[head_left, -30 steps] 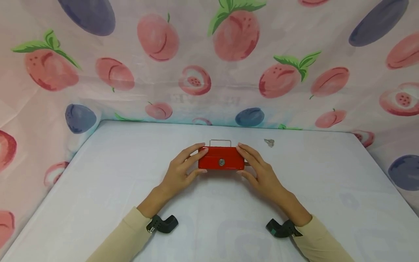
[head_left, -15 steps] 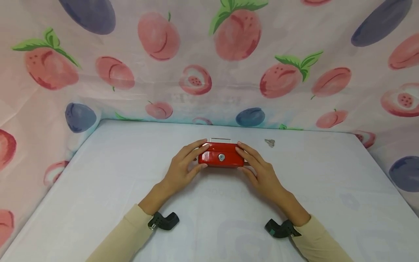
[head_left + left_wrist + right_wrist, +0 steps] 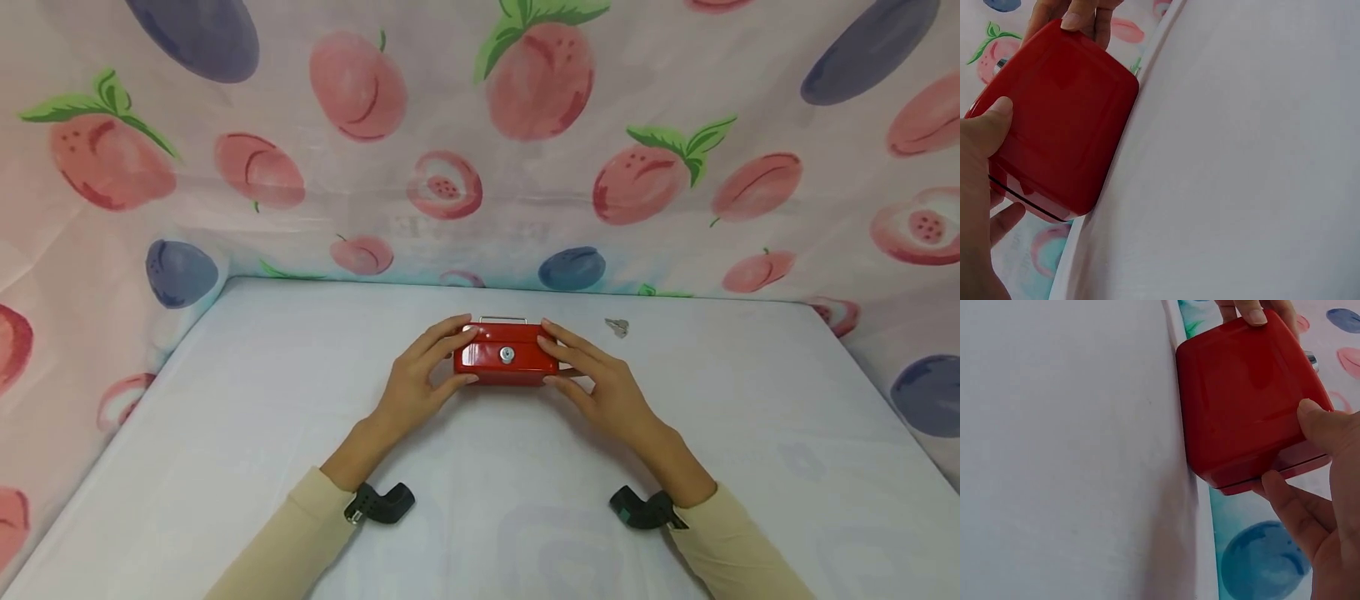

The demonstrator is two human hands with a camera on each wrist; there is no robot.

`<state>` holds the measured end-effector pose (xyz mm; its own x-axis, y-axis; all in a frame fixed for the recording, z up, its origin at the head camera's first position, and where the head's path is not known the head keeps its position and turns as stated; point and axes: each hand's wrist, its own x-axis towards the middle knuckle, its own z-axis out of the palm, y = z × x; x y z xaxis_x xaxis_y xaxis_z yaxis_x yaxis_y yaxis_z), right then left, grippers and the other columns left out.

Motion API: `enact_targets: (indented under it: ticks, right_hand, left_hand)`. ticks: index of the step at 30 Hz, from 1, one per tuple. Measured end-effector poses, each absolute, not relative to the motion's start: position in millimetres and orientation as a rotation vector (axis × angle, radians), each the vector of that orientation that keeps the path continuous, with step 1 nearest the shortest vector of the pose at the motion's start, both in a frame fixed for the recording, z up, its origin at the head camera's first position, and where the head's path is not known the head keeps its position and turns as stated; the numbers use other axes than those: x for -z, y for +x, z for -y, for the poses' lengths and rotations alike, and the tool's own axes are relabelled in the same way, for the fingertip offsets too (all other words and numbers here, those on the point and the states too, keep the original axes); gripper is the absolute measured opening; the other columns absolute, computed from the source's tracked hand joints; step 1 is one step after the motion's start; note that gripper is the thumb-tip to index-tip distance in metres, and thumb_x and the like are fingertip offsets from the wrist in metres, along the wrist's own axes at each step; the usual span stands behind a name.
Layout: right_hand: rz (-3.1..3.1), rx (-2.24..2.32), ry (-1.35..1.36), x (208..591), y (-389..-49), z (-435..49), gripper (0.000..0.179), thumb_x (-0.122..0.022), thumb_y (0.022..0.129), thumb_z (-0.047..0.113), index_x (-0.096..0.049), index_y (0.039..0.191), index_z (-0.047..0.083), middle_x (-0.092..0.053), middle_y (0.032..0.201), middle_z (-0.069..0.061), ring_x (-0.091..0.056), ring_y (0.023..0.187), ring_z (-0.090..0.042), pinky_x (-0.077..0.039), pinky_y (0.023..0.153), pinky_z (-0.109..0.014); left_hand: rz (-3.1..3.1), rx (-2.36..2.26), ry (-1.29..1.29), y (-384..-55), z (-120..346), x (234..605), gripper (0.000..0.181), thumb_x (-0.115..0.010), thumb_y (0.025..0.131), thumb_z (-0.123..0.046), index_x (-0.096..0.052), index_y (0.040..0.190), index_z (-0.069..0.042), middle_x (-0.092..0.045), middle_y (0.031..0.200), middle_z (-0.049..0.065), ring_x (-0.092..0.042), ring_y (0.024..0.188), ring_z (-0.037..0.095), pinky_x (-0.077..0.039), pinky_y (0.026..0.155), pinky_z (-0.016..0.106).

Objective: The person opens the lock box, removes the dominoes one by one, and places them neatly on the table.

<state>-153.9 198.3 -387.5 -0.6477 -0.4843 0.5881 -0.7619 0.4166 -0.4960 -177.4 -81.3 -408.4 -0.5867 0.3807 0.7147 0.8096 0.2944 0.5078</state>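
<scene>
A small red metal cash box (image 3: 528,357) with a round silver lock (image 3: 507,355) and a thin wire handle (image 3: 503,318) is held between both hands over the white table. My left hand (image 3: 414,373) grips its left end, thumb at the lower edge and fingers along the top. At the right end my right hand (image 3: 609,388) holds it the same way. The box is tilted, its lock face toward me and up. Both wrist views show a broad plain red face of the box (image 3: 1063,119), with thumbs (image 3: 1316,422) pressed on it.
Two small silver keys (image 3: 618,327) lie on the white table (image 3: 337,333) beyond and right of the box. A fruit-printed curtain (image 3: 300,92) rises behind the table and along its sides. Black wrist cameras (image 3: 386,503) sit on both wrists.
The box has tipped back, so its lock sits higher and a dark red strip shows below the lock face. Both hands have moved slightly away with it, still holding.
</scene>
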Motion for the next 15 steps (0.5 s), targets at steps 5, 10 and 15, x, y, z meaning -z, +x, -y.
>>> enact_targets:
  ticks: [5, 10, 15]
  right_hand:
    - [2.4, -0.972, 1.078, 380, -155, -203, 0.07, -0.079, 0.072, -0.006, -0.054, 0.137, 0.009, -0.045, 0.145, -0.009, -0.05, 0.125, -0.024, -0.055, 0.082, -0.034]
    - [2.471, -0.729, 1.097, 366, -156, -207, 0.064, -0.082, 0.074, 0.008, -0.058, 0.134, 0.012, -0.047, 0.143, -0.003, -0.057, 0.117, -0.022, -0.054, 0.084, -0.036]
    - [2.551, -0.563, 1.093, 349, -154, -209, 0.057, -0.083, 0.075, 0.018, -0.063, 0.129, 0.013, -0.05, 0.141, 0.0, -0.058, 0.116, -0.023, -0.056, 0.077, -0.037]
  left_hand:
    - [2.084, 1.275, -1.053, -176, 79, 409, 0.061, -0.08, 0.076, -0.004, -0.056, 0.132, -0.005, -0.046, 0.143, 0.009, -0.047, 0.125, 0.024, -0.05, 0.09, 0.027]
    - [2.079, 1.336, -1.016, -173, 79, 409, 0.061, -0.08, 0.074, -0.001, -0.057, 0.13, -0.002, -0.049, 0.139, 0.012, -0.049, 0.123, 0.025, -0.051, 0.086, 0.024]
    - [2.058, 1.389, -1.008, -163, 76, 395, 0.058, -0.08, 0.07, 0.007, -0.059, 0.124, 0.005, -0.052, 0.133, 0.021, -0.052, 0.118, 0.032, -0.052, 0.086, 0.025]
